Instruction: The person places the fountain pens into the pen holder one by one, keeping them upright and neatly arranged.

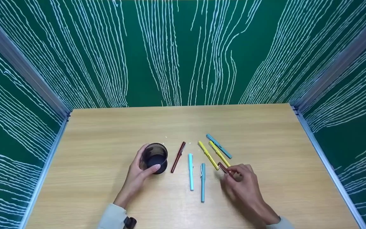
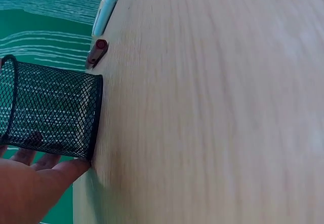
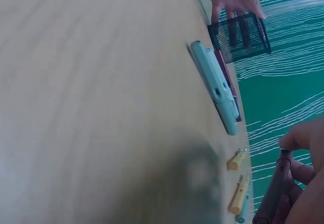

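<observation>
My left hand [image 1: 136,176] grips a black mesh pen cup [image 1: 155,149] from its left side, thumb at the near side. In the left wrist view the cup's mesh wall [image 2: 55,110] stands upright on the table. My right hand [image 1: 246,187] pinches a dark red pen [image 1: 223,168] between thumb and fingers; in the right wrist view that pen [image 3: 273,191] is held off the table. Just beyond it lie two yellow pens, a left one [image 1: 207,154] and a right one [image 1: 218,152]. A second dark red pen [image 1: 178,157] lies right of the cup.
Between the hands lie a light cyan pen [image 1: 191,171] and a teal pen [image 1: 203,183]. A blue-teal pen [image 1: 219,146] lies behind the yellow ones. The wooden table [image 1: 106,127] meets green walls [image 1: 151,82] with white wavy lines at the back and sides.
</observation>
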### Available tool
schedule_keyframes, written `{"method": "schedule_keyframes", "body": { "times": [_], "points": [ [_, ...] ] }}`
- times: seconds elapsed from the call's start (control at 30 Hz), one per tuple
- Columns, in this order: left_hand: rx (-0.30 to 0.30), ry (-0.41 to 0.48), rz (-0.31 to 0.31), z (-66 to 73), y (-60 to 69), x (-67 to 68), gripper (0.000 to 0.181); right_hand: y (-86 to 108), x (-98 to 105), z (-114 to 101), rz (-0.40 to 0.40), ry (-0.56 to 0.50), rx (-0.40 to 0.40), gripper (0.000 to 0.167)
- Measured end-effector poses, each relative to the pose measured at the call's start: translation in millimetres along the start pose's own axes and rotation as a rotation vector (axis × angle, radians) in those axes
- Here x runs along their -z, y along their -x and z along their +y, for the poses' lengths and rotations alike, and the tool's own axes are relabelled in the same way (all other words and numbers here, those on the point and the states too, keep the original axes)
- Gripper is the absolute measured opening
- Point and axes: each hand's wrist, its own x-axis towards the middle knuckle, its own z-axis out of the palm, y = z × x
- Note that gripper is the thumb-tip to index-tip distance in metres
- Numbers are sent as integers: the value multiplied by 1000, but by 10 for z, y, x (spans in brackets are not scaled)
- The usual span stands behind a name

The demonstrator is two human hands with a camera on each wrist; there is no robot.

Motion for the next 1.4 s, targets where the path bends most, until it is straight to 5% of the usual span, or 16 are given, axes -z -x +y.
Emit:
{"method": "schedule_keyframes", "body": {
  "times": [0.5, 1.4],
  "points": [
    [21, -8, -30, 40, -23, 26, 90, -209, 160, -159, 4, -100, 31, 18],
    [41, -15, -36, 65, -9, 38, 90, -564, 96, -538, -53, -186, 73, 10]
  ]
}}
